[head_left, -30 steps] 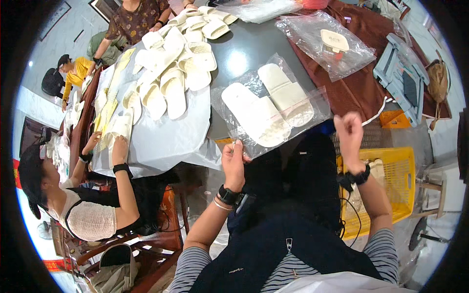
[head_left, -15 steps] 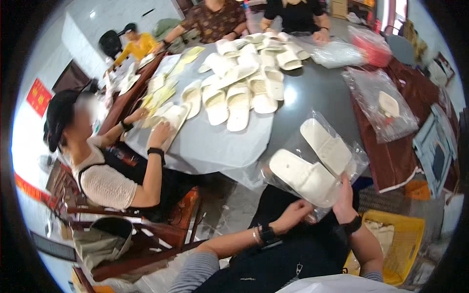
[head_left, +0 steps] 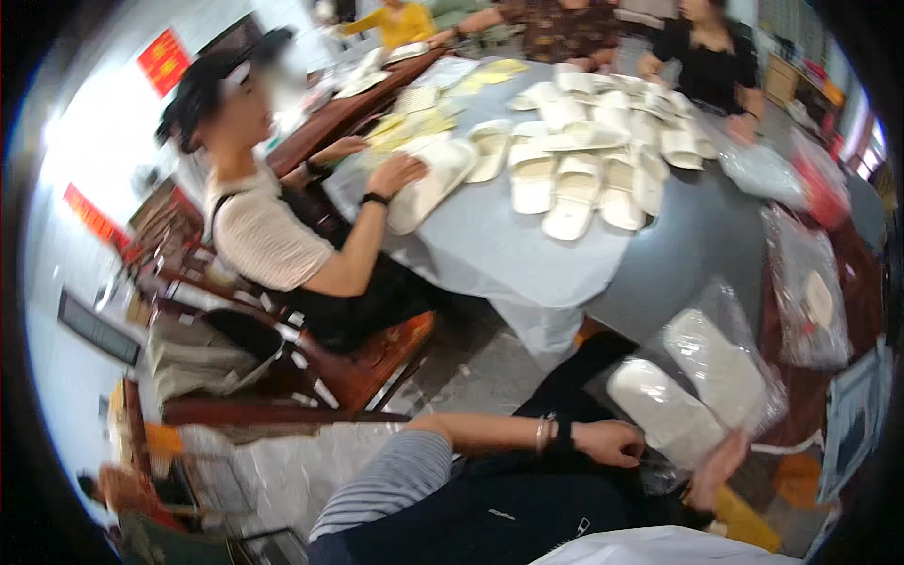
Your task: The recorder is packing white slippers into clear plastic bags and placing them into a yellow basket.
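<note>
A pair of white slippers (head_left: 664,403) lies inside a clear plastic bag (head_left: 730,306), tilted in front of me at the lower right. My right hand (head_left: 720,466) grips the bag by its near end, around the slippers' lower part. Beside the bag's lower left edge is my left hand (head_left: 610,443), its fingers curled closed. What sits between those fingers, if anything, is too small to see. Across the table top, a heap of loose white slippers (head_left: 579,141) is spread in overlapping layers.
A co-worker's hand (head_left: 397,175) rests on a slipper at the left. Other people stand at the far side of the grey table (head_left: 692,250). Bagged goods (head_left: 808,292) lie at the right edge, and a yellow crate (head_left: 749,520) is partly visible low down. A wooden chair (head_left: 400,348) is at left.
My view has turned left, so the table and co-worker appear farther right. My hands and the bagged slippers sit lower and farther right in the picture. The right hand still grips the bag.
</note>
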Demonstrator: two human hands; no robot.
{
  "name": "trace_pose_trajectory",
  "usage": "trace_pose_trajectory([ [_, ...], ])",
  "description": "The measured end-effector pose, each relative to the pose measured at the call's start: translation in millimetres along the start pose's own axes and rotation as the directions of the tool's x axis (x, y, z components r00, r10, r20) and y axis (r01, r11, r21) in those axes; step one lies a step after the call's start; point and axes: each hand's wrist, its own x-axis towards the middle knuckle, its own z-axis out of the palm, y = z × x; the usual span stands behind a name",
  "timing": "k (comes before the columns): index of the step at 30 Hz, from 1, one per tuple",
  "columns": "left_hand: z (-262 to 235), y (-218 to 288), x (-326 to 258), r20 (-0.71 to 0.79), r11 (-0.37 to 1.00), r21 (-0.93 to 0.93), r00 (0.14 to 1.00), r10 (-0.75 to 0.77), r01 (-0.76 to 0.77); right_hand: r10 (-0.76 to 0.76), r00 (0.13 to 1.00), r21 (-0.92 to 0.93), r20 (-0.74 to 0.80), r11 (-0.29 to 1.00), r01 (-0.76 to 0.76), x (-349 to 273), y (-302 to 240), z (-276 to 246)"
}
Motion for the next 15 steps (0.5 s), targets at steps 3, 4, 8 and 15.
trace_pose_trajectory([
  [3,-16.8,14.8,-9.3,-0.166,0.943,0.261,0.952,0.257,-0.208,-0.244,0.97,-0.591,0.009,0.781,0.202,45.8,5.4,-77.9],
  [4,-35.1,38.0,-5.1,-0.141,0.943,0.249,0.956,0.259,-0.219,-0.388,0.904,-0.86,0.178,0.385,0.335,57.8,19.7,-130.1],
  [8,-67.6,46.8,7.4,-0.414,0.858,0.435,0.786,0.459,-0.272,-0.424,0.861,-0.955,0.279,-0.032,0.294,36.1,50.0,-157.1],
  [15,-110.5,58.2,81.4,-0.455,0.666,0.745,0.692,0.561,-0.05,-0.074,0.997,-0.31,-0.022,-0.948,-0.077,4.4,15.2,-327.5],
])
